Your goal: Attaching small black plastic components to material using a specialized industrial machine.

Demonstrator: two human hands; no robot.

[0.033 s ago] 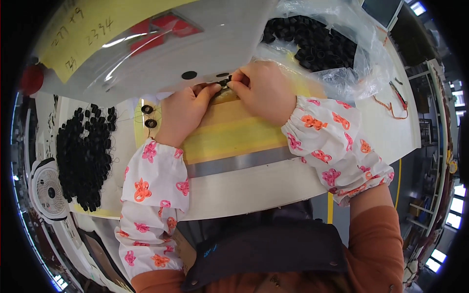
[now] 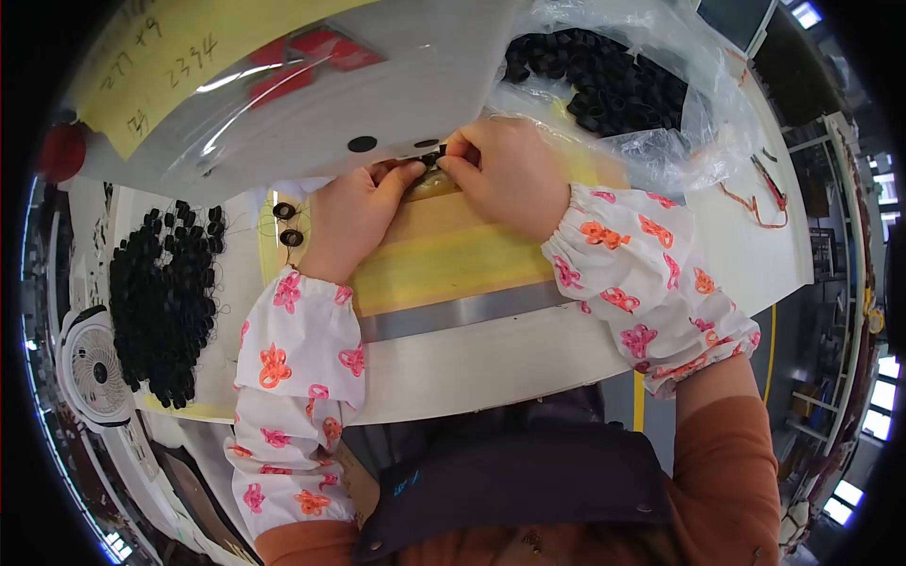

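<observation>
Right at the centre, the fingers (image 2: 451, 162) of both hands pinch together on a small black ring (image 2: 432, 157), which sits under the front edge of a grey machine housing (image 2: 311, 104). The left hand (image 2: 354, 212) comes in from below left, its fingertips closed on the ring's left side; the right hand (image 2: 505, 174) reaches from the right, thumb and forefinger clamped on the same piece, so the two hands touch at the ring. Both wrists wear white sleeve covers (image 2: 651, 274) printed with pink and orange flowers, over orange sleeves.

Under the hands lies a yellow pad (image 2: 453, 255) with a metal strip (image 2: 453, 313) along its near edge, resting on the pale worktop (image 2: 472, 363). Two more black rings (image 2: 287, 224) lie just left of the left hand, near the pad's edge. Farther left, a broad heap of black rings (image 2: 165, 302) is spread on the worktop, and beyond it a small white fan (image 2: 94, 368) stands at the rim. To the upper right, a clear plastic bag (image 2: 661, 123) holds another mass of black rings (image 2: 604, 80), just beside the right hand. A yellow paper sheet (image 2: 189, 57) with handwriting lies on top of the housing, beside red patches.
</observation>
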